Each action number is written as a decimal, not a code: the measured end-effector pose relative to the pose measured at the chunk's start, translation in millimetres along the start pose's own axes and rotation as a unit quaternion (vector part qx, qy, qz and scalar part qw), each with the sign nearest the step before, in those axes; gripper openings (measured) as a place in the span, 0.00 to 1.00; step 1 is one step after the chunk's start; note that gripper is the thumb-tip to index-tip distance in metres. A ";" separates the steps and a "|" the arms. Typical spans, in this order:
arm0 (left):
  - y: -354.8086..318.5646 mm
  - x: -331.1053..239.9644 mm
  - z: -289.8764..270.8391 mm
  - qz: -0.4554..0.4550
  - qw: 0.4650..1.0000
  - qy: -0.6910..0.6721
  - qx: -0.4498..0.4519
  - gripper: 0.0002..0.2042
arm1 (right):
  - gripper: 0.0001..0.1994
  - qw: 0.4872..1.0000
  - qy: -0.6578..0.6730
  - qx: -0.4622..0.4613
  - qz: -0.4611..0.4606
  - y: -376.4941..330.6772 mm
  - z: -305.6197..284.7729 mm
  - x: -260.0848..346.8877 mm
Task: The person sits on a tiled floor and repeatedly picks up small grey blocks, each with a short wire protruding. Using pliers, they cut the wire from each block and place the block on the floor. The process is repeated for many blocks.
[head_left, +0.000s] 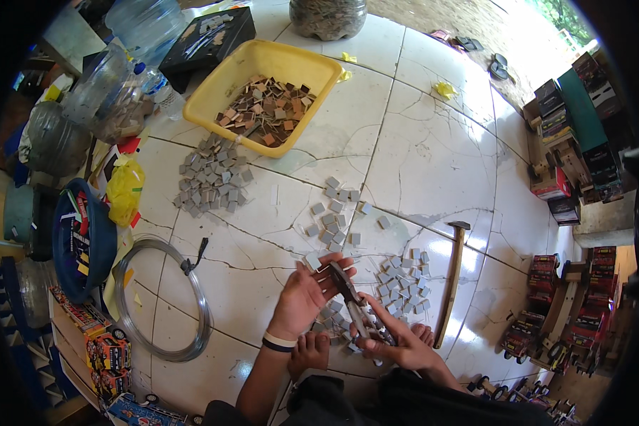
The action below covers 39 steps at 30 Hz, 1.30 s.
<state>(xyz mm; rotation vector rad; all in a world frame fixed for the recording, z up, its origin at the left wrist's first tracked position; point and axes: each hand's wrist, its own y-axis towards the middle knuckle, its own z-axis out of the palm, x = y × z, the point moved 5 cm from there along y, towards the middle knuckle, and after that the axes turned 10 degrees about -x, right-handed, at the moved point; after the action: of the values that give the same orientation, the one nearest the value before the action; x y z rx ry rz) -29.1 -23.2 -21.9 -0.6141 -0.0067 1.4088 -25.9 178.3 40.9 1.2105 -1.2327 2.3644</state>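
Observation:
My right hand (397,341) is wrapped round the grey handles of a pair of pliers (348,291), whose dark jaws point up and left. Palm up, my left hand (302,302) has its fingers stretched out beside the jaws. A small light-grey square piece (312,260) shows by the left thumb tip; whether the thumb touches it is unclear. Similar grey square pieces lie loose on the floor ahead, with another cluster (402,284) just right of the pliers. Some are partly hidden under my hands. A hammer (453,284) with a wooden handle lies to the right.
A yellow basin (263,145) holds brown square pieces, with a grey pile (216,177) before it. Coiled clear tubing or wire (206,319) and a blue tub (85,284) are left. Toy trucks (525,323) stand right, more at lower left. Bare feet are below my hands.

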 end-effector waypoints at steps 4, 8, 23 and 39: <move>4.2 9.6 -9.0 0.040 0.999 0.028 0.004 0.27 | 0.44 0.991 0.110 0.060 0.053 1.2 5.2 -3.3; 1.5 9.0 -13.9 0.012 1.000 0.002 0.002 0.21 | 0.44 0.978 0.179 0.074 0.076 -1.4 7.3 -6.7; -4.9 -26.3 6.8 0.021 0.994 0.102 0.042 0.16 | 0.40 0.914 -0.373 -0.048 -0.150 1.8 13.8 31.1; -1.8 -7.6 -5.0 0.085 0.994 0.028 -0.061 0.11 | 0.44 0.999 0.026 -0.004 -0.025 6.4 15.1 13.3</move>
<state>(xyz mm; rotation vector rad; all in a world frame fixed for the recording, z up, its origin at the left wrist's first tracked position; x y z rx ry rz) -27.1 -32.2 -22.8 -0.7694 0.0033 1.5634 -29.1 160.4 51.9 1.1567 -1.1817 2.3373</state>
